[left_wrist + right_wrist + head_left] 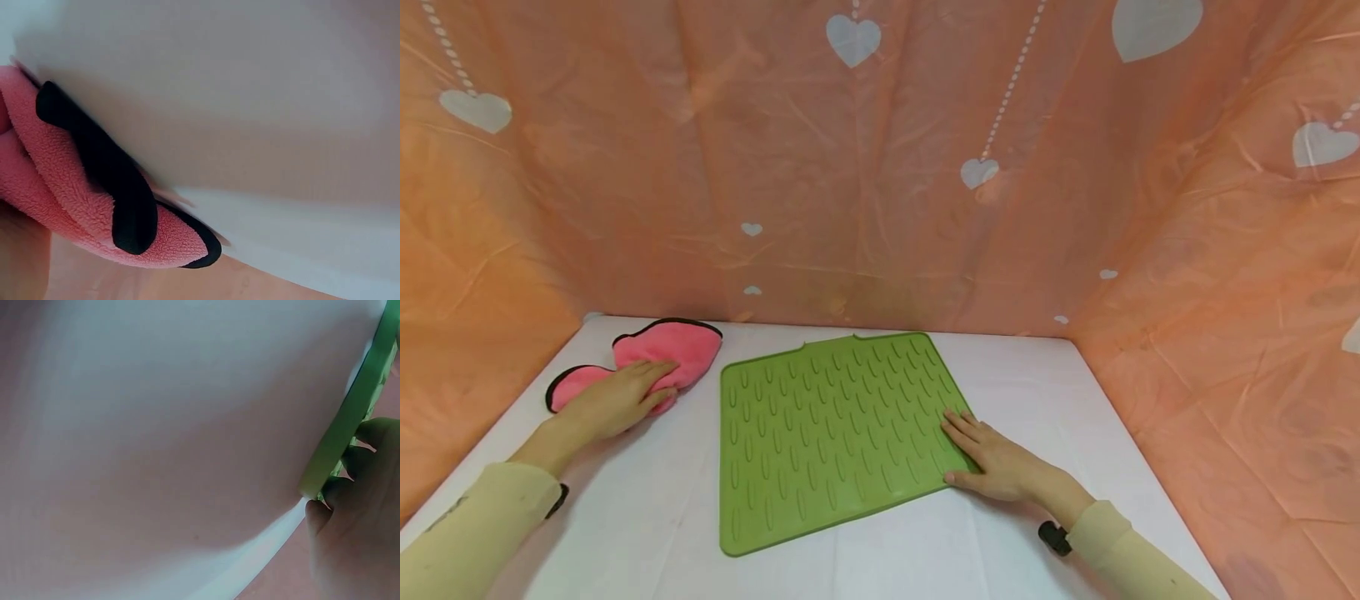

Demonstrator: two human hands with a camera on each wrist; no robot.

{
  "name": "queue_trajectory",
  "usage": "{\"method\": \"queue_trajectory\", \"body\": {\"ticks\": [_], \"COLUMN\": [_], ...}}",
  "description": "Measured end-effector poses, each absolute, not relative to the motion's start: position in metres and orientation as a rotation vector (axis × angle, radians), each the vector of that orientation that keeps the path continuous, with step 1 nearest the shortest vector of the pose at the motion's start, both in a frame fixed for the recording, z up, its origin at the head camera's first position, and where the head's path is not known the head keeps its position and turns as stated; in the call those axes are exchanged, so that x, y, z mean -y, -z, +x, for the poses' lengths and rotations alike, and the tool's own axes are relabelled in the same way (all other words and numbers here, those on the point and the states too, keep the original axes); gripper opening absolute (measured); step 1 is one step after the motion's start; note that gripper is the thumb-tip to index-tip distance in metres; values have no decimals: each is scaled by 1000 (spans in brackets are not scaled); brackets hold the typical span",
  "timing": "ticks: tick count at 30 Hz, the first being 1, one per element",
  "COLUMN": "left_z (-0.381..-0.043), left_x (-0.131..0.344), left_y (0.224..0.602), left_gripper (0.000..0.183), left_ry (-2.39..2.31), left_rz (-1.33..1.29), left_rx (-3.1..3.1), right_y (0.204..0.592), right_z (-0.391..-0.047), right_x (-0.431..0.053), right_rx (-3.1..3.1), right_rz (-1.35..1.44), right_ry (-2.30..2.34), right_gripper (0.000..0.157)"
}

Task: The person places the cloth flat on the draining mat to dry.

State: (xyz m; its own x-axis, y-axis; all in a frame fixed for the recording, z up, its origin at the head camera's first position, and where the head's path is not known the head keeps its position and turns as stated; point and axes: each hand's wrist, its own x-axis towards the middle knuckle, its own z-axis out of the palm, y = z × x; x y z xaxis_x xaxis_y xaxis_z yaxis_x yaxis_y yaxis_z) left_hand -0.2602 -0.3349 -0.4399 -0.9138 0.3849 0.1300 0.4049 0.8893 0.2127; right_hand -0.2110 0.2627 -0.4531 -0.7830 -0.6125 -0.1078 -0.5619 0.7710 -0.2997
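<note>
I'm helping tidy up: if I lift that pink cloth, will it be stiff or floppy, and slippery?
The pink cloth will probably flop, because it already lies bunched in soft folds. Its fuzzy surface looks likely to be easy to hold rather than slippery.

Orange drapes (895,200), pale hearts (853,40), white tabletop (1037,392)

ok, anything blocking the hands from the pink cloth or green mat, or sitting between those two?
Nothing visible. The left hand rests on the pink cloth, the right hand on the green mat at its near right corner. Between cloth and mat, only white tabletop shows.
</note>
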Motion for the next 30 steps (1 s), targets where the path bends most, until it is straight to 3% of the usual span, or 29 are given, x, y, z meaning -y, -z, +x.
{"method": "queue_trajectory", "body": {"ticks": [12, 30], "left_z": [-260, -259], "left_x": [333, 328], "left_y": [435, 396], "left_gripper": [35, 34], "left_ry": [385, 528], "left_rz": [-623, -388], "left_rx": [2804, 2637], "right_y": [453, 452], "right_z": [-211, -210], "right_x": [-263, -263], "right_rx": [-2773, -2765], "right_rz": [-922, -913], "right_ry": [378, 391], "right_gripper": [86, 86]}}
